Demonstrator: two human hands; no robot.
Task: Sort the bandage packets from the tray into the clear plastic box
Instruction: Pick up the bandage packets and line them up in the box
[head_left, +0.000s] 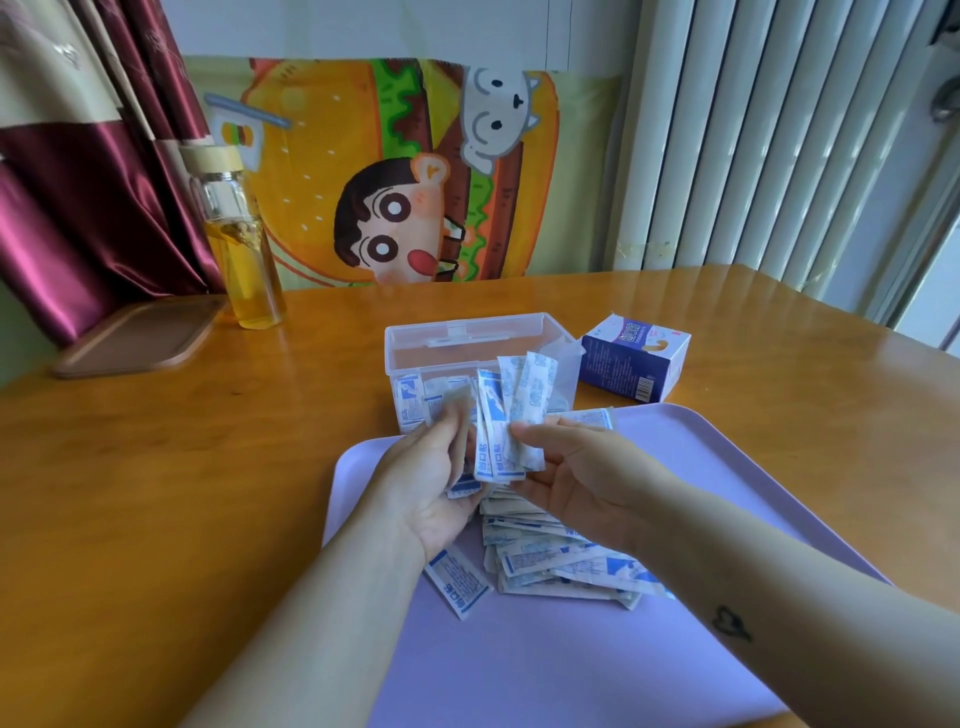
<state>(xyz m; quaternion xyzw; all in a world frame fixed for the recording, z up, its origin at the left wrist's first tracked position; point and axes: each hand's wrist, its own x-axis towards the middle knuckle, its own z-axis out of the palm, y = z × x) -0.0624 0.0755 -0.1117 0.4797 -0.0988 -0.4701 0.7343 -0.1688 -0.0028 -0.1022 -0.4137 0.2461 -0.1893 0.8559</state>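
Lavender tray occupies the near table edge, with both forearms passing over it. A heap of loose packets lies on the tray, mostly flat, their long axes running roughly 9-to-3 o'clock; one packet sits apart at the heap's 8 o'clock. Above the heap's far edge, the left hand and right hand meet on a fan of held packets. The right thumb and fingers pinch the fan's lower right. The left hand's fingers curl around its left side and one further packet. The held packets stand on end, long axes near 12-to-6, upper ends splayed toward 1 o'clock. The clear plastic box stands directly at 12 o'clock from the hands, just past the tray's far rim, lid open, with packets already upright inside. Both hands are about equally near it. Insertion likely calls for a short forward carry, keeping the packets vertical. A blue carton stands at the box's 3 o'clock. A glass bottle and wooden board lie at 10 o'clock.
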